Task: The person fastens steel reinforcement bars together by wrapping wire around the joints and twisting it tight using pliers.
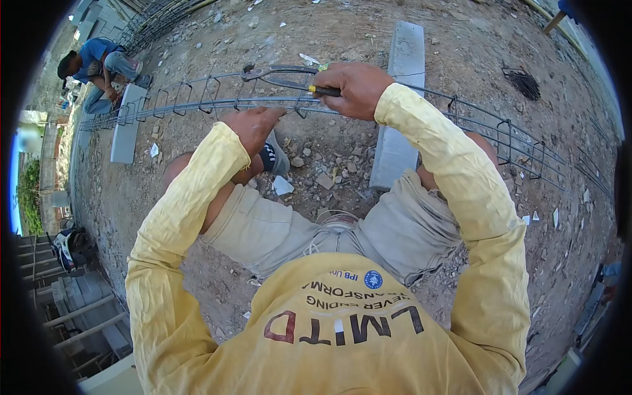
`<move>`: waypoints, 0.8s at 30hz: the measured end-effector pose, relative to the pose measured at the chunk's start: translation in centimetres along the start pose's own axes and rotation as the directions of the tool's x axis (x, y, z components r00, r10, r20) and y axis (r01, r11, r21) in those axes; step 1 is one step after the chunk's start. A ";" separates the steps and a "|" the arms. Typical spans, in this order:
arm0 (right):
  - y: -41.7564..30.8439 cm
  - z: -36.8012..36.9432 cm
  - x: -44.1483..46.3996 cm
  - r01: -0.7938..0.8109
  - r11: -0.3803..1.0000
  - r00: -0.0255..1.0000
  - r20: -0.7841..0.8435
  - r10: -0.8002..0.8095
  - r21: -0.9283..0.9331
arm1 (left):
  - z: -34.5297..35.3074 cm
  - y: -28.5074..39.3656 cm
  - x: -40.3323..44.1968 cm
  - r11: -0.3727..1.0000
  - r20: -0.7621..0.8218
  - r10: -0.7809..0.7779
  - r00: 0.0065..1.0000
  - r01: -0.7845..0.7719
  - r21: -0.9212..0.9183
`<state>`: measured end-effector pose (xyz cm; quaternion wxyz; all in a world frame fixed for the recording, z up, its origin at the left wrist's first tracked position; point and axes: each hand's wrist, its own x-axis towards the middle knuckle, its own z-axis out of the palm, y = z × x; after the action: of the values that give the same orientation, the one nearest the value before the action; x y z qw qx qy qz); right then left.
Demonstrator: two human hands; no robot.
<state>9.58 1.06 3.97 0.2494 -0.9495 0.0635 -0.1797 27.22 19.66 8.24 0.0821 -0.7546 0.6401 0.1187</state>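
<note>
A long cage of thin steel bars with square stirrups [217,103] runs across the view in front of my knees. My right hand [353,89] is closed round the yellow and black handles of a pair of pincers [283,78], whose metal jaws point left, just above the cage. At the near bars, my left hand [253,126] rests with its fingers together; what they hold, if anything, is hidden. A grey concrete block [398,141] lies under the cage to the right of my hands.
A second concrete block [128,131] supports the cage at left, where another person [104,62] crouches. A bundle of dark stirrups [522,83] lies at upper right. Stones and white shards [282,185] litter the ground between my feet.
</note>
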 end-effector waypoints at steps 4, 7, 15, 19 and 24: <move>3.6 -2.2 0.2 -0.139 0.986 0.971 -0.209 0.118 -0.090 | -0.9 1.0 2.6 0.980 -0.570 0.100 0.815 -0.179 -0.085; 6.6 -4.5 -1.0 -0.266 0.963 0.924 -0.292 0.246 -0.034 | -0.7 2.1 4.1 0.893 -0.612 -0.216 0.761 -0.099 -0.438; 7.7 -8.9 -3.3 -0.629 0.720 0.618 -0.373 0.692 0.293 | 23.1 11.1 4.5 0.775 0.663 0.629 0.407 -0.403 -0.487; 13.7 -8.0 -7.4 -0.528 0.796 0.710 -0.360 0.605 0.297 | 24.7 13.9 5.3 0.854 0.852 0.480 0.211 -0.337 -0.397; 14.3 -9.0 -7.1 -0.794 0.561 0.510 -0.244 0.825 0.235 | 29.9 12.8 4.5 0.801 0.769 0.586 0.258 -0.332 -0.499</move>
<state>-0.79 -13.89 1.96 0.3338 -0.7530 0.5308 -0.1998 13.11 21.50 -21.31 0.2822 -0.3506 0.6648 0.5963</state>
